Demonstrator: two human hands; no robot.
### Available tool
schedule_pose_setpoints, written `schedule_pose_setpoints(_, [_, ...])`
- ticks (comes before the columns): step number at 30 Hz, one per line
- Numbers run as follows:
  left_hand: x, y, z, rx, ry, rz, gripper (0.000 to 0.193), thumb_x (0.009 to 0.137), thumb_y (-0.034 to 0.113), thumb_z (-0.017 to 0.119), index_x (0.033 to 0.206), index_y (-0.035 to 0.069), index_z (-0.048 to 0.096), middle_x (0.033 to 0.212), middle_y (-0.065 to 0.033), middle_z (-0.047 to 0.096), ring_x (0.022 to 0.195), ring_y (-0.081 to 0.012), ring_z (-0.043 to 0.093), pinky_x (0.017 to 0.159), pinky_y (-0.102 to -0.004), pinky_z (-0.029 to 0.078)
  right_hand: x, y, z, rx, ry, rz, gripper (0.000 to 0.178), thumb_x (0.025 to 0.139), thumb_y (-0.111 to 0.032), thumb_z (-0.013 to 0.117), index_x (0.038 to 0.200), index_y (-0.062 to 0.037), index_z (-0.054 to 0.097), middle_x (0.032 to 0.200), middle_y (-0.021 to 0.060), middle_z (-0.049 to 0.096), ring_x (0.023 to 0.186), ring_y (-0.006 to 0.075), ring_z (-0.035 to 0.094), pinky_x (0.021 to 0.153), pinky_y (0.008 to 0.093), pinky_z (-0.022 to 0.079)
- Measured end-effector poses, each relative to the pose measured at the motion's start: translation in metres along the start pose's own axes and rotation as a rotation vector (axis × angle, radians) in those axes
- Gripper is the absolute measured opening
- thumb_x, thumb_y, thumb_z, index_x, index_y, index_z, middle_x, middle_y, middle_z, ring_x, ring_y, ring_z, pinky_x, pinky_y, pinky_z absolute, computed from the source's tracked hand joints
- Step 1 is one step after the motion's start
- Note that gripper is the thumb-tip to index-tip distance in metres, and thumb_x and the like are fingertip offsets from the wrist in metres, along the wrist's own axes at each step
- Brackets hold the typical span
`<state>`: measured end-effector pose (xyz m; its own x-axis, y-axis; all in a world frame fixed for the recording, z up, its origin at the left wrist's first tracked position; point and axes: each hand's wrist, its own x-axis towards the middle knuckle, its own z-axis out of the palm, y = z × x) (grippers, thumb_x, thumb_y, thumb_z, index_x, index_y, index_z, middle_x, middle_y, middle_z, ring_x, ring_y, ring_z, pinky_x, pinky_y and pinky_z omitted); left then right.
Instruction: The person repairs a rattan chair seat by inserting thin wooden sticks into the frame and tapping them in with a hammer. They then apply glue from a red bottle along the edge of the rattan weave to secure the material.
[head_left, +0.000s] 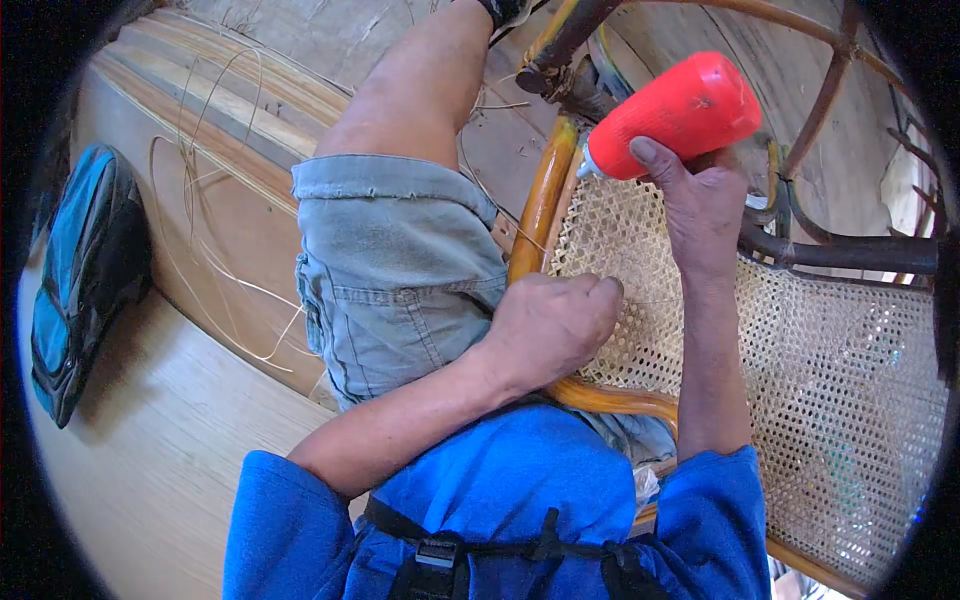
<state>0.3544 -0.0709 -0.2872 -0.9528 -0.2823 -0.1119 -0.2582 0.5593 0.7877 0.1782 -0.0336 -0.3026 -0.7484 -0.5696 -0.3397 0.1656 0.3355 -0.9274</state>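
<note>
A red squeeze bottle (685,110) is gripped in my right hand (705,200), with my thumb along its side. The bottle tilts down to the left, its pale nozzle (586,163) at the far edge of a woven cane panel (625,225), beside a glossy brown wooden rail (542,200); I cannot tell whether it touches. Closer to me, my left hand (558,325) is closed and rests over the panel's left edge, by the rail. Its curled fingers hide whatever they may hold. A thin strand (525,235) crosses the rail just beyond this hand.
A second stretch of cane mesh (850,390) spreads to the right. Dark curved poles (850,250) stand at the far right. On the left are stacked boards (230,110), loose cane strands (205,250) and a blue and black backpack (85,270). My bent leg lies left of the rail.
</note>
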Motion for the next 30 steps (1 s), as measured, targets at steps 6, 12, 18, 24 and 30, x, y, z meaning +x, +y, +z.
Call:
schedule_pose_setpoints(6, [0.002,0.001,-0.001,0.023,0.022,0.026,0.008,0.077,0.014,0.06,0.077,0.01,0.053,0.062,-0.0059,0.057,0.055,-0.0234,0.061,0.047,-0.0371,0.049,-0.007,-0.008,0.011,-0.03,-0.021,-0.113,0.048,0.073,-0.006,0.08,0.115,0.0002,0.057,0.105,0.0084,0.067,0.096,0.0151,0.064,0.087,0.0317,0.05])
schedule_pose_setpoints(12, [0.001,0.001,0.0,0.035,0.015,0.032,0.007,0.079,0.013,0.057,0.076,0.01,0.052,0.062,-0.0049,0.057,0.056,-0.022,0.062,0.048,-0.0361,0.049,-0.015,-0.02,-0.005,0.042,0.112,-0.23,0.043,0.072,-0.003,0.079,0.11,-0.0004,0.059,0.102,0.008,0.067,0.094,0.0166,0.064,0.087,0.0321,0.051])
schedule_pose_setpoints(18, [0.001,0.0,0.001,0.015,0.014,-0.006,0.012,0.078,0.019,0.066,0.084,0.011,0.058,0.062,-0.0065,0.056,0.054,-0.0256,0.061,0.048,-0.0377,0.049,-0.007,-0.014,-0.014,0.137,0.075,-0.06,0.039,0.073,-0.004,0.079,0.107,-0.0012,0.06,0.099,0.0073,0.067,0.088,0.0151,0.064,0.081,0.0302,0.052])
schedule_pose_setpoints(24, [0.001,-0.001,0.001,-0.003,0.017,0.01,0.012,0.079,0.018,0.066,0.085,0.011,0.058,0.062,-0.006,0.056,0.054,-0.0248,0.06,0.048,-0.0372,0.049,-0.011,-0.008,-0.01,0.203,0.058,-0.039,0.041,0.073,-0.006,0.08,0.108,-0.0021,0.058,0.097,0.0066,0.067,0.087,0.014,0.064,0.077,0.0287,0.053])
schedule_pose_setpoints(30, [0.001,-0.001,0.0,-0.002,0.027,0.002,0.012,0.079,0.018,0.066,0.084,0.011,0.058,0.062,-0.0062,0.056,0.054,-0.0249,0.06,0.047,-0.0373,0.049,-0.013,-0.006,-0.006,0.13,0.006,-0.028,0.045,0.073,-0.008,0.081,0.11,-0.002,0.057,0.099,0.0071,0.067,0.09,0.0149,0.064,0.081,0.0302,0.052])
